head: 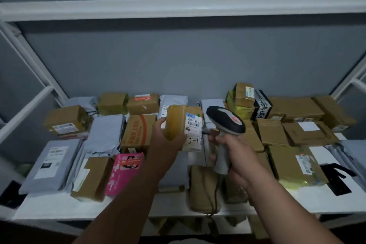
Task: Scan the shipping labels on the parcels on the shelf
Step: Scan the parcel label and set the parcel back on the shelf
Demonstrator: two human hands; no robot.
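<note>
My left hand (168,140) grips a small brown cardboard parcel (177,123) and holds it up above the shelf, its white shipping label (194,132) turned toward me. Just right of it, my right hand (235,154) grips the pale handle of a barcode scanner (225,120) with a black and grey head. The scanner head sits beside the label's right edge. A cable hangs down from the scanner's handle.
The white shelf (170,202) holds several brown boxes and grey mailer bags, among them a pink box (124,172) at front left and a yellow-taped box (297,164) at right. White frame rails run along both sides and overhead. A grey wall stands behind.
</note>
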